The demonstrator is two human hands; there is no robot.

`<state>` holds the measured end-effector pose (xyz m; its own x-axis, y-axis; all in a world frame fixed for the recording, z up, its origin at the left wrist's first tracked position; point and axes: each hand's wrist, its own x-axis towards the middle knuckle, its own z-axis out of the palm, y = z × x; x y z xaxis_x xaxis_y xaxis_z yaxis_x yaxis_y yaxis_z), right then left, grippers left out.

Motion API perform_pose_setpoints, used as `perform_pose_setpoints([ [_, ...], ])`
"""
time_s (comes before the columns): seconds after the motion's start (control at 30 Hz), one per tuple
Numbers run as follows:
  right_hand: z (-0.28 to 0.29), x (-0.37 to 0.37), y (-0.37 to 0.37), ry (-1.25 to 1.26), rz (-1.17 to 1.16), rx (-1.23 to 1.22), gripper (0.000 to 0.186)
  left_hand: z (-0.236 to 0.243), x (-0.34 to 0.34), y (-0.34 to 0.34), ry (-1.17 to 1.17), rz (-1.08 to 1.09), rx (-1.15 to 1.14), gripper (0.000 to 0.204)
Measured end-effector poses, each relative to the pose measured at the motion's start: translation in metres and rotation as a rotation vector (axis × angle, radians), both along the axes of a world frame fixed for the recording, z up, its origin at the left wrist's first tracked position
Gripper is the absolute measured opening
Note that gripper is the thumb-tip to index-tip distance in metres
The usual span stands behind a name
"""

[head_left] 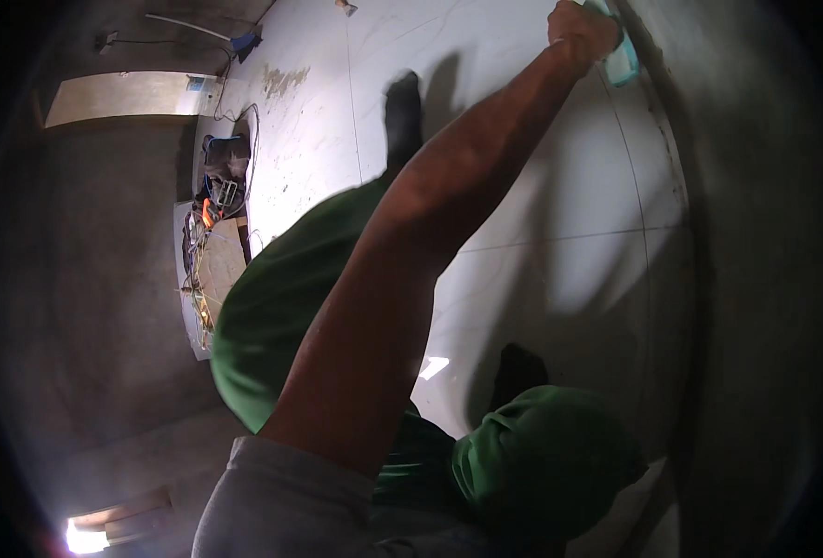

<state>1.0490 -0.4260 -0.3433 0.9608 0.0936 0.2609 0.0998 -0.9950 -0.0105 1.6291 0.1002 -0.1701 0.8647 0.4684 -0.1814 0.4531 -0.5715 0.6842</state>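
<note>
My left arm reaches from the lower edge, out of a grey sleeve, across the picture to the upper right. At its end my left hand (583, 26) is closed around a pale turquoise flat thing (623, 63) with a rounded end, whose exact kind I cannot make out. It is held low by the seam where the white tiled floor (560, 177) meets the grey wall (774, 186). Part of the turquoise thing lies under the fingers or beyond the picture's top edge. My right hand is not in view.
My green-clad legs (551, 456) are bent on either side of the arm, with dark-covered feet (402, 116) on the tiles. On the left lie a dark bag (225, 158), an orange tool (209, 214), a board (221, 256) and cables. A blue-headed broom-like thing (244, 43) is farther off.
</note>
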Motion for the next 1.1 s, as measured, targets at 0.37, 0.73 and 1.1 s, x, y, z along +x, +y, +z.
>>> perform_pose_setpoints([
  [0.37,0.026,0.018,0.024,0.134,-0.224,-0.153,0.063,-0.001,0.052,0.119,0.333,-0.621,0.579,0.042],
  [0.73,0.032,0.003,0.059,0.303,-0.698,-0.202,0.062,-0.040,0.134,0.239,0.175,-0.504,0.035,0.028],
  [1.1,0.043,0.000,0.194,0.456,-1.319,0.845,0.061,-0.080,0.321,0.340,-0.183,-0.921,0.664,0.015],
])
